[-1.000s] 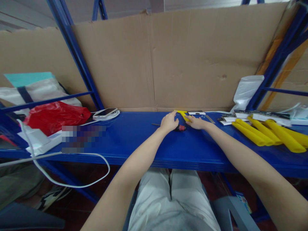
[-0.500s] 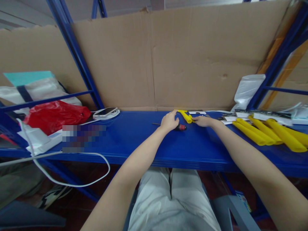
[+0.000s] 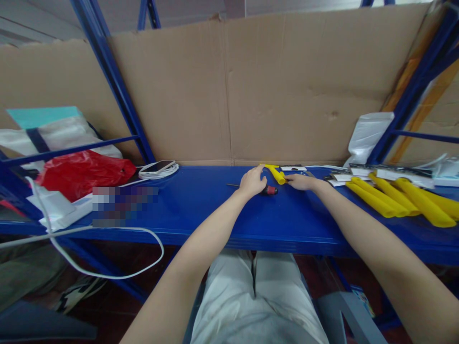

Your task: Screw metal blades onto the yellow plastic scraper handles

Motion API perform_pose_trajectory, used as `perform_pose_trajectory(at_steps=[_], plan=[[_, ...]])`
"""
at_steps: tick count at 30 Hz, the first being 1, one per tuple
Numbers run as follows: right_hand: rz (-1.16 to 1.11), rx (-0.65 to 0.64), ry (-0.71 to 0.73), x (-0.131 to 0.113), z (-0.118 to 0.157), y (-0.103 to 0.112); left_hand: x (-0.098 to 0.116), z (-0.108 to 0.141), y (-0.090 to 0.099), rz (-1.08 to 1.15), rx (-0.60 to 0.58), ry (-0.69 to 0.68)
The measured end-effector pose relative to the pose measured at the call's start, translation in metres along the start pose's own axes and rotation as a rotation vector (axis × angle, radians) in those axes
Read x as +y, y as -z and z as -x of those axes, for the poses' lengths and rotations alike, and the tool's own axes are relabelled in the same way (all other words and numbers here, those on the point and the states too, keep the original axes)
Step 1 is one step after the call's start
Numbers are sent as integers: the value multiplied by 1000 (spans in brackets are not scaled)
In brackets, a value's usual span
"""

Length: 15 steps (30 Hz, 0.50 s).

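Note:
A yellow T-shaped plastic piece (image 3: 278,176) lies at the back of the blue shelf. My left hand (image 3: 253,180) is closed at its left end, the fingertips partly hidden. From the other side, my right hand (image 3: 300,181) has its fingers pinched together right at the near end of the yellow piece; whatever small part they hold is hidden. Under my left hand lies a screwdriver (image 3: 271,190) with a red and black handle, its thin shaft pointing left. A white and black card (image 3: 293,168) lies behind my right hand.
Several yellow tubular pieces (image 3: 396,198) with white packaging (image 3: 401,176) lie to the right. On the left are a phone (image 3: 159,166) on a coiled white cable, a red plastic bag (image 3: 86,174) and a white cable loop (image 3: 163,251) over the edge. Cardboard (image 3: 229,86) stands behind.
My right fingers have shifted slightly left against the near end of the yellow piece, and the small yellow bit at their tips is now covered. My left hand stays in place.

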State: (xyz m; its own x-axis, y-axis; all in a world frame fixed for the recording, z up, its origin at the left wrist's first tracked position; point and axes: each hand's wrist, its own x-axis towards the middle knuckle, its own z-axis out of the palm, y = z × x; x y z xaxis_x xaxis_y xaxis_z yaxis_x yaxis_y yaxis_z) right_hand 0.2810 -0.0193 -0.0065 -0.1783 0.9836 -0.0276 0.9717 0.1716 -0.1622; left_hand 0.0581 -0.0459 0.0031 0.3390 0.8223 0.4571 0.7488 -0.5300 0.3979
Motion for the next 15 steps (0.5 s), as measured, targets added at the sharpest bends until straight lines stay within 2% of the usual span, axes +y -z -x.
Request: perform_pose_trajectory(at_steps=[10, 15], plan=[[-11, 12, 1, -4, 2, 1, 1, 0, 1, 5, -16, 11], [-19, 73, -74, -8, 13, 16, 1, 0, 2, 5, -17, 5]])
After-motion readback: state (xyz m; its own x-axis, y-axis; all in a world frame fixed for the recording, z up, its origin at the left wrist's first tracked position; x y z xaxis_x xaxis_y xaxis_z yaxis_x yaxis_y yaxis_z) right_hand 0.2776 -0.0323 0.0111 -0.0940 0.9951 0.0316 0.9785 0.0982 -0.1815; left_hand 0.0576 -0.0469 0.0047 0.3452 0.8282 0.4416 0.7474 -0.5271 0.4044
